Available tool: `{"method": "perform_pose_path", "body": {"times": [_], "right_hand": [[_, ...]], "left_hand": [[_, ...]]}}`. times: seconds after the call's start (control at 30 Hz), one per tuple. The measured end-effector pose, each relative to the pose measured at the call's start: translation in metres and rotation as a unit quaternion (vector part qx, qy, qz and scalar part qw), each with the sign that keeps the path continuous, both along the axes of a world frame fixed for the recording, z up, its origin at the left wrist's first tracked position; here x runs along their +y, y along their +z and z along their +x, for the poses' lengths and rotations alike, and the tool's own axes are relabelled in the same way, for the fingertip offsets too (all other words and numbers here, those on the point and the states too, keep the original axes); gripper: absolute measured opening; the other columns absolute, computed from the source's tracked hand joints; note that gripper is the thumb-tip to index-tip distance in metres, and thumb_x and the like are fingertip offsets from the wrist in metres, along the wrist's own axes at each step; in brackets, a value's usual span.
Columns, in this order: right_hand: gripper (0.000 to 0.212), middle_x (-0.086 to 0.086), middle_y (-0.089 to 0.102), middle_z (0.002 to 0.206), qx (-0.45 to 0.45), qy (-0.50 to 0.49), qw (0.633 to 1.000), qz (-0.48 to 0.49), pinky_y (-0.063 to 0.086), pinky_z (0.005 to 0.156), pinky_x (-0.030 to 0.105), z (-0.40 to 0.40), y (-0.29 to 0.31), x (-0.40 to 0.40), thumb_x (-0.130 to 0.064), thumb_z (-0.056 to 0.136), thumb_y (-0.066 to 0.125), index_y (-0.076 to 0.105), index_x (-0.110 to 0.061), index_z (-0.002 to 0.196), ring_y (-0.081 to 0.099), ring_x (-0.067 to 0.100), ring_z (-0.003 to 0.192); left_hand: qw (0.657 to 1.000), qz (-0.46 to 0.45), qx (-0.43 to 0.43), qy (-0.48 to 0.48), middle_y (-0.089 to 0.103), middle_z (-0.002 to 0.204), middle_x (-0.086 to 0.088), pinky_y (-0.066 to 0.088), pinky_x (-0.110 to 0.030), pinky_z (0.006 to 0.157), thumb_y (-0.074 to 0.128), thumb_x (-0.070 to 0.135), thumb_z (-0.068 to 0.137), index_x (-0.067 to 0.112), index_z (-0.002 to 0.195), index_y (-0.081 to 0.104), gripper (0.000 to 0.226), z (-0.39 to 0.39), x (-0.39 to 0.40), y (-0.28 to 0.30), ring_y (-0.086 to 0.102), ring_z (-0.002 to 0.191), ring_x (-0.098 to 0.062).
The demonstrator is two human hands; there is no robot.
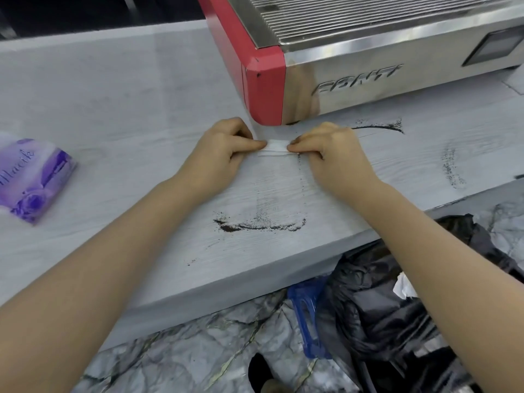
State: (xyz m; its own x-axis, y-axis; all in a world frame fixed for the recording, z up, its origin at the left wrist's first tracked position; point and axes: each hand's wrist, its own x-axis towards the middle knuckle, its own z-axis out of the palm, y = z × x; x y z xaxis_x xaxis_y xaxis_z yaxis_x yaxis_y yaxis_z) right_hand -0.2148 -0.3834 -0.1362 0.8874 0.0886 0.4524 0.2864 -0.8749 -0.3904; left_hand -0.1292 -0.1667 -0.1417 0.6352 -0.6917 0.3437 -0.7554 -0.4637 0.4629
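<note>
A folded white tissue (276, 148) lies on the pale grey wood-grain counter (127, 154), just in front of the red corner of the coffee machine. My left hand (224, 148) pinches its left end between thumb and curled fingers. My right hand (331, 150) pinches its right end the same way. Dark coffee grounds (261, 224) lie in a swept arc nearer the counter's front edge, with a faint smear running up toward the tissue.
A steel and red coffee machine (354, 52) fills the back right. More grounds (453, 168) streak the counter at right. A purple tissue pack (31, 177) lies at the left. Below the counter's edge stands a blue bin (307, 313) lined with a black bag (397, 293), on marble floor.
</note>
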Motion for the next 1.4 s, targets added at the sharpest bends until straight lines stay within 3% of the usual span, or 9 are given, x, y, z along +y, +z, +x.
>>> {"method": "perform_pose_path", "body": {"times": [0.17, 0.43, 0.6, 0.83, 0.93, 1.03, 1.13, 1.27, 1.4], "right_hand": [[0.032, 0.009, 0.074, 0.087, 0.007, 0.041, 0.999, -0.024, 0.054, 0.077, 0.039, -0.025, -0.001, -0.002, 0.018, 0.074, 0.060, 0.076, -0.005, 0.090, 0.065, 0.030, 0.086], [0.034, 0.006, 0.071, 0.094, 0.056, 0.128, 0.990, -0.017, 0.053, 0.075, 0.036, -0.103, 0.004, 0.006, 0.018, 0.076, 0.064, 0.075, -0.006, 0.097, 0.062, 0.024, 0.089], [0.035, 0.006, 0.073, 0.092, 0.002, 0.107, 0.994, 0.009, 0.051, 0.078, 0.032, -0.065, 0.011, -0.012, 0.020, 0.075, 0.062, 0.077, -0.006, 0.093, 0.064, 0.024, 0.086], [0.029, 0.010, 0.074, 0.093, -0.088, 0.129, 0.984, -0.089, 0.055, 0.070, 0.034, 0.014, 0.015, -0.046, 0.014, 0.076, 0.063, 0.076, -0.004, 0.094, 0.066, 0.030, 0.080], [0.029, 0.011, 0.073, 0.096, -0.064, 0.172, 0.963, -0.196, 0.057, 0.063, 0.036, 0.023, 0.007, -0.058, -0.002, 0.085, 0.049, 0.074, -0.004, 0.100, 0.066, 0.031, 0.082], [0.048, 0.010, 0.071, 0.108, -0.013, 0.163, 0.965, -0.203, 0.057, 0.070, 0.044, 0.029, 0.002, -0.071, -0.021, 0.086, 0.031, 0.070, -0.011, 0.112, 0.065, 0.033, 0.096], [0.049, 0.012, 0.071, 0.107, 0.007, 0.170, 0.967, -0.188, 0.057, 0.075, 0.044, 0.033, 0.002, -0.082, -0.019, 0.085, 0.030, 0.071, -0.013, 0.111, 0.065, 0.032, 0.098], [0.036, 0.012, 0.073, 0.100, 0.017, 0.180, 0.973, -0.143, 0.056, 0.075, 0.045, 0.017, 0.007, -0.102, 0.006, 0.077, 0.055, 0.075, -0.011, 0.101, 0.066, 0.033, 0.095], [0.037, 0.008, 0.074, 0.101, 0.025, 0.208, 0.971, -0.114, 0.056, 0.075, 0.040, -0.034, 0.011, -0.131, 0.000, 0.081, 0.045, 0.075, -0.008, 0.101, 0.067, 0.029, 0.093]], "left_hand": [[0.998, 0.032, -0.010, -0.045, 0.056, 0.092, -0.008, 0.043, -0.033, 0.078, 0.040, 0.023, 0.098, 0.018, 0.121, 0.072, 0.039, -0.033, 0.008, 0.002, 0.050, 0.089, -0.023], [0.991, 0.048, -0.017, -0.123, 0.055, 0.096, -0.004, 0.042, -0.026, 0.074, 0.043, 0.009, 0.097, 0.019, 0.129, 0.066, 0.040, -0.105, 0.037, 0.004, 0.047, 0.086, -0.018], [0.999, 0.013, 0.024, -0.030, 0.054, 0.094, -0.001, 0.038, -0.017, 0.080, 0.051, -0.003, 0.091, 0.019, 0.123, 0.070, 0.043, -0.087, 0.016, 0.010, 0.051, 0.090, -0.019], [0.990, 0.002, -0.068, 0.120, 0.053, 0.088, -0.014, 0.042, -0.035, 0.070, 0.055, -0.004, 0.091, 0.004, 0.115, 0.072, 0.031, -0.054, -0.040, 0.005, 0.053, 0.086, -0.032], [0.981, 0.036, -0.106, 0.158, 0.051, 0.084, -0.017, 0.050, -0.046, 0.068, 0.060, -0.010, 0.086, 0.001, 0.110, 0.073, 0.030, -0.055, -0.059, -0.006, 0.052, 0.081, -0.037], [0.974, 0.038, -0.108, 0.196, 0.050, 0.084, -0.017, 0.049, -0.045, 0.069, 0.062, -0.008, 0.089, 0.003, 0.115, 0.072, 0.030, -0.057, -0.073, -0.012, 0.052, 0.083, -0.037], [0.974, 0.048, -0.098, 0.201, 0.048, 0.088, -0.016, 0.045, -0.044, 0.071, 0.059, -0.007, 0.091, 0.005, 0.122, 0.069, 0.034, -0.062, -0.080, -0.013, 0.048, 0.087, -0.036], [0.980, 0.065, -0.089, 0.166, 0.044, 0.087, -0.009, 0.045, -0.041, 0.069, 0.063, -0.013, 0.086, 0.005, 0.126, 0.066, 0.043, -0.081, -0.097, -0.010, 0.047, 0.086, -0.032], [0.988, 0.067, -0.096, 0.101, 0.048, 0.085, -0.011, 0.047, -0.042, 0.065, 0.064, -0.016, 0.082, 0.003, 0.123, 0.067, 0.046, -0.120, -0.110, -0.006, 0.047, 0.080, -0.030]]}}
